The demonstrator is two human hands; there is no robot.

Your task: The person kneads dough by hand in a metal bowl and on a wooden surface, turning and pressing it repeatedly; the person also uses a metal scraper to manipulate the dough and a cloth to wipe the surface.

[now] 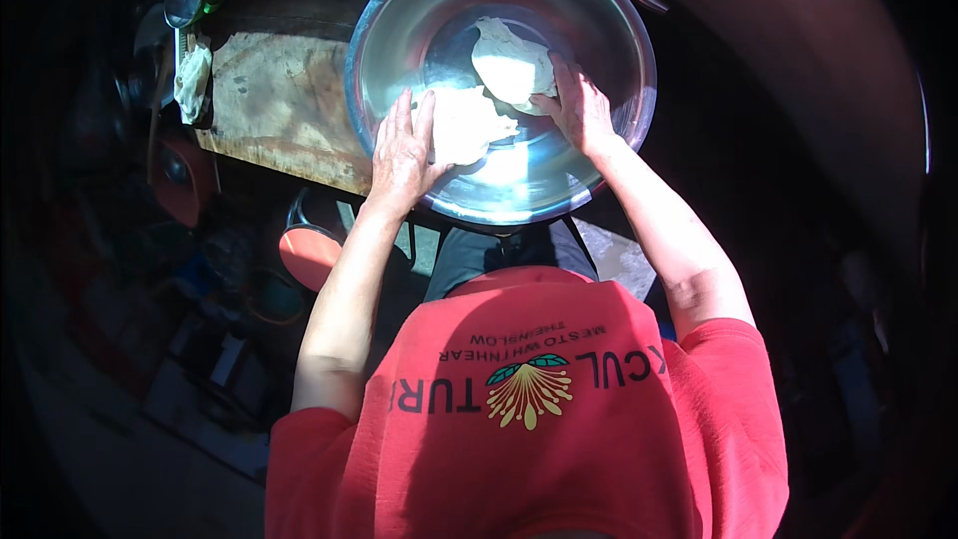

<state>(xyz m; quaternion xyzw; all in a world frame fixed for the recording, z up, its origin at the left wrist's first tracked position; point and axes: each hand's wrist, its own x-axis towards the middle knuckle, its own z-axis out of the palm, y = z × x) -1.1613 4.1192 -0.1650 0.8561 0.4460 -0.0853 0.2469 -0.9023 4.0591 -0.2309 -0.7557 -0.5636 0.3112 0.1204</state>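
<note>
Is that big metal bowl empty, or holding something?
Not empty: a pale lump lies in the bowl by the left hand, a second lump by the right hand.

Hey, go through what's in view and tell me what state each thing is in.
Metal bowl: upright, uncovered, partly sunlit.
Left lump: in the bowl, uneven, glaring bright.
Right lump: in the bowl, uneven, partly shaded.
Left hand: open, fingers extended, at the left lump's edge.
Right hand: thumb apart from fingers, at the right lump's edge; grip unclear.
Wooden table: stained, partly sunlit.
</note>
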